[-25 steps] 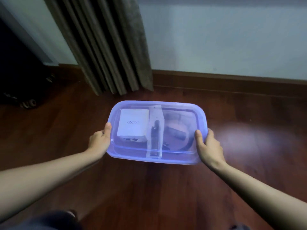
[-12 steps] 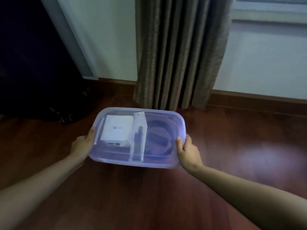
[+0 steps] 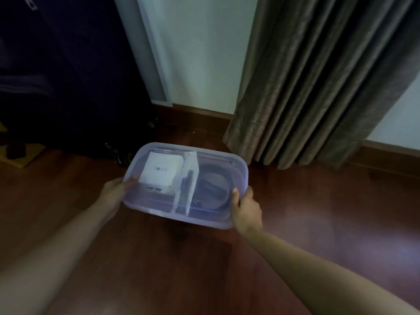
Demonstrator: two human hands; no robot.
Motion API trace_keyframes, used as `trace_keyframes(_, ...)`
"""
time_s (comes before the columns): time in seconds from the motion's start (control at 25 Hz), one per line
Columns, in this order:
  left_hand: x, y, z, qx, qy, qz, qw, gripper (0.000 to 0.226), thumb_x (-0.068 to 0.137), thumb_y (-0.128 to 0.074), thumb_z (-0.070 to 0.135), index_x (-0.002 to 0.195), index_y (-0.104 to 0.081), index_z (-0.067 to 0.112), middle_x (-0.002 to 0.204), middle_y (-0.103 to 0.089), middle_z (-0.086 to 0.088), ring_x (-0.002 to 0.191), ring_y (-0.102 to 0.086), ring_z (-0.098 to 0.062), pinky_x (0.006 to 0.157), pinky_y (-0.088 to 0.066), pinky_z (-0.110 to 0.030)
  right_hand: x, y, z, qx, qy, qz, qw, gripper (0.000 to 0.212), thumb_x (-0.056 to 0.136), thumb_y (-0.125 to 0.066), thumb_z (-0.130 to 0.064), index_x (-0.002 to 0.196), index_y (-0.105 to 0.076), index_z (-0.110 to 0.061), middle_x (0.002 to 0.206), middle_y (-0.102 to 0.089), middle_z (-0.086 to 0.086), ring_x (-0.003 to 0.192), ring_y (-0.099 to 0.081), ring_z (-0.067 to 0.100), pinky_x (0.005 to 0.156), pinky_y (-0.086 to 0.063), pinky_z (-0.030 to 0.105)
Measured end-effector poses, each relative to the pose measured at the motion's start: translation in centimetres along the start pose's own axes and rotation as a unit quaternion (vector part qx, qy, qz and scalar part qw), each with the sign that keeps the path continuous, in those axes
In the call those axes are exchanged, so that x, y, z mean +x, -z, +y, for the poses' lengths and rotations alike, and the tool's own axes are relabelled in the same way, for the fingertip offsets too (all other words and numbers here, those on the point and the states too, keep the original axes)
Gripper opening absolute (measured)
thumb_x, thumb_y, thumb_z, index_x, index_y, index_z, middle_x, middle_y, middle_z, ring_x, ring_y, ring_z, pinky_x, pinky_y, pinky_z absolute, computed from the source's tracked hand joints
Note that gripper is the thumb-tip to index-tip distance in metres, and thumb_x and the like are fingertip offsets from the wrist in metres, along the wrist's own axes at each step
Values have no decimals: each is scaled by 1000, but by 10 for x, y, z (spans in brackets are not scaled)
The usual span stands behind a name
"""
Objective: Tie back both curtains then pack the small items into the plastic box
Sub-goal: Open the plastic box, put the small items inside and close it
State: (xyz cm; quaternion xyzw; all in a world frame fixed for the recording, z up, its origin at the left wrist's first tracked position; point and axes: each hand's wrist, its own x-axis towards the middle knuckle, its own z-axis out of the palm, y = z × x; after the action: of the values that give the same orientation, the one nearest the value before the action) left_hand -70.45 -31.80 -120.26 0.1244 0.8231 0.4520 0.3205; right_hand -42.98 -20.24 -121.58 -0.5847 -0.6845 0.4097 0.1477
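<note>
I hold a translucent bluish plastic box [image 3: 227,220] with its lid on, above the dark wooden floor. My left hand [image 3: 114,190] grips its left short end and my right hand [image 3: 246,206] grips its right short end. Through the lid I see a white carton [image 3: 161,172], a narrow clear packet with a dark stick-like item [image 3: 187,185], and a dark coiled band [image 3: 212,188]. A grey-brown curtain [image 3: 318,87] hangs in folds down to the floor just behind and right of the box.
A dark bulky case [image 3: 63,87] with wheels stands at the left against a pale door frame [image 3: 152,53]. A wooden skirting board [image 3: 200,114] runs along the white wall. A flat cardboard piece [image 3: 20,155] lies at far left.
The view and the box have swung left: the curtain now sits at the right and the dark case fills the left. Both hands keep the same grip on the box ends.
</note>
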Motion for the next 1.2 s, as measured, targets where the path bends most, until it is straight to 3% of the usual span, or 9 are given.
trace_keyframes(0.12,-1,-6,-5,12,-14,12,1000,25,91,-60,33,101,-60,9,91,-63,-10,82,-62,-25,79,-52,-40,15,-19,5,0,-27,-33,999,53,99,-29,-42,138,-29,-5,111,-62,20,100,-59,39,82,-47,39)
trace_keyframes(0.24,30,-5,-35,-15,-4,36,999,62,80,-63,58,112,-63,4,105,-66,-15,94,-64,-32,85,-53,-50,23,-27,8,-23,-38,-53,998,60,98,-27,-45,143,-22,-5,129,-53,22,114,-53,38,91,-45,41)
trace_keyframes(0.36,24,-15,-64,-125,90,110,982,97,58,-54,87,120,-59,13,114,-66,-15,95,-64,-30,85,-51,-44,8,-32,10,-190,138,-16,972,77,92,-19,-60,149,-3,-10,158,-7,14,145,-9,30,118,-10,37)
trace_keyframes(0.4,2,-25,-61,-188,126,117,967,87,65,-51,84,119,-59,15,110,-66,-12,91,-62,-28,79,-50,-40,1,-36,9,-241,232,-34,942,80,90,-16,-65,149,-5,-11,158,-4,12,146,-5,28,119,-5,38)
trace_keyframes(0.48,-41,-50,-50,-254,159,70,951,51,86,-48,60,118,-54,20,105,-61,-3,94,-57,-25,82,-49,-42,-4,-49,14,-328,331,-89,880,79,90,-16,-67,144,-28,-11,152,-28,15,140,-27,30,114,-27,44)
trace_keyframes(0.56,-45,-64,-50,-300,132,44,944,30,94,-46,39,113,-56,18,108,-61,-1,102,-58,-26,91,-47,-42,7,-59,9,-361,327,-140,862,70,89,-25,-60,131,-52,-11,137,-51,15,127,-49,29,98,-47,47)
trace_keyframes(0.68,-21,-65,-29,-319,84,84,940,21,98,-41,22,96,-61,16,101,-66,-6,94,-64,-22,84,-49,-37,30,-72,-15,-381,305,-168,856,66,83,-28,-53,123,-61,-11,130,-58,16,121,-55,29,94,-48,43)
trace_keyframes(0.88,38,-73,5,-311,76,82,944,29,102,-36,22,116,-54,4,111,-61,-11,91,-61,-24,82,-48,-35,77,-78,-54,-373,313,-181,854,65,100,-24,-42,148,1,-6,156,11,19,145,11,32,116,5,40)
trace_keyframes(1.2,86,-102,46,-356,58,51,931,39,103,-34,19,134,-41,-3,106,-59,-10,88,-59,-23,77,-51,-35,140,-61,-69,-393,307,-181,848,66,100,-21,-43,148,8,-9,156,17,16,144,17,28,116,8,38)
